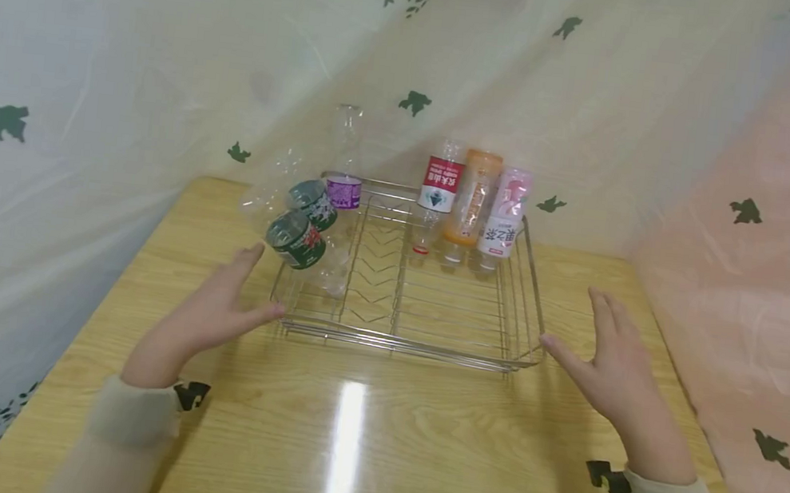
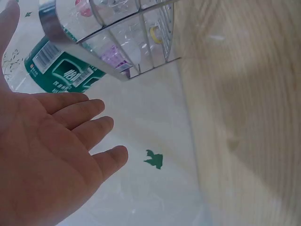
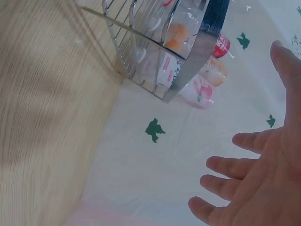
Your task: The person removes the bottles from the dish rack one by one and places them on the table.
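Observation:
A wire rack (image 1: 392,339) of shiny metal stands on the wooden table with several plastic bottles lying in it. My left hand (image 1: 214,312) is spread beside its left end, and my right hand (image 1: 617,362) beside its right end. Both hold nothing; whether the thumbs touch the rack I cannot tell. Leaning over the left side are two green-labelled bottles (image 1: 297,240) and a purple-labelled bottle (image 1: 343,191). At the back right lie a red-labelled bottle (image 1: 441,183), an orange bottle (image 1: 474,198) and a pink-and-white bottle (image 1: 505,214), their necks toward me.
The wooden table (image 1: 419,434) extends in front of the rack. A pale cloth curtain (image 1: 300,44) printed with green leaves and birds hangs behind and along both sides. The bottles on the rack's back rim reach close to it.

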The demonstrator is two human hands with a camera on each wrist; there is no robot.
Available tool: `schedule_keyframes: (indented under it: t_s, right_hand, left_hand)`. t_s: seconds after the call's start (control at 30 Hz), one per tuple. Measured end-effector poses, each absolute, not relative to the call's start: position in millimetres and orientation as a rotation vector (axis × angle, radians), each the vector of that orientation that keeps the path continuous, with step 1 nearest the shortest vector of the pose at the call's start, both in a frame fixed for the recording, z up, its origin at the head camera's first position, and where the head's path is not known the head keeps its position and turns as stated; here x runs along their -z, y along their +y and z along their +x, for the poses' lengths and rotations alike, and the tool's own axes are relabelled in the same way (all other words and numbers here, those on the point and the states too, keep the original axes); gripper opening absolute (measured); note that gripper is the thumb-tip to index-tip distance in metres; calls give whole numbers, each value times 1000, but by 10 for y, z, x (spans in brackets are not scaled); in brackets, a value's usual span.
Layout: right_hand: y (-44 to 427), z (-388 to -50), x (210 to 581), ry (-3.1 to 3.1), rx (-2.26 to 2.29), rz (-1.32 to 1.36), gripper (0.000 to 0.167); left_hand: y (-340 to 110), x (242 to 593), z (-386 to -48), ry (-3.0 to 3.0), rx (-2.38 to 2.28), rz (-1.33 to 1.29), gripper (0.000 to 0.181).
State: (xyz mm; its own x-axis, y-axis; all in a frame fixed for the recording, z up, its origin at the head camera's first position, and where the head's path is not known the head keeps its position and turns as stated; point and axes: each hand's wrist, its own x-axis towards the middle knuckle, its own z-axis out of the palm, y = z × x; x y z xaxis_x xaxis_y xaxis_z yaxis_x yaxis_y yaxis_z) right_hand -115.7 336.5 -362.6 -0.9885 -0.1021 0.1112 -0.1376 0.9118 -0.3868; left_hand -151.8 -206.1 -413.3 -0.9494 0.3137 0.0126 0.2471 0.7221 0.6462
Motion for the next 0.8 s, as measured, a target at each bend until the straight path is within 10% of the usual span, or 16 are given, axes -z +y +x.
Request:
schedule_keyframes:
  t_s: [0.8]
  right_hand:
    - [2939, -1287, 3446, -2909, -781, 334, 107]
  left_hand:
    - [-1917, 4261, -1542, 2765, -1197, 406, 109]
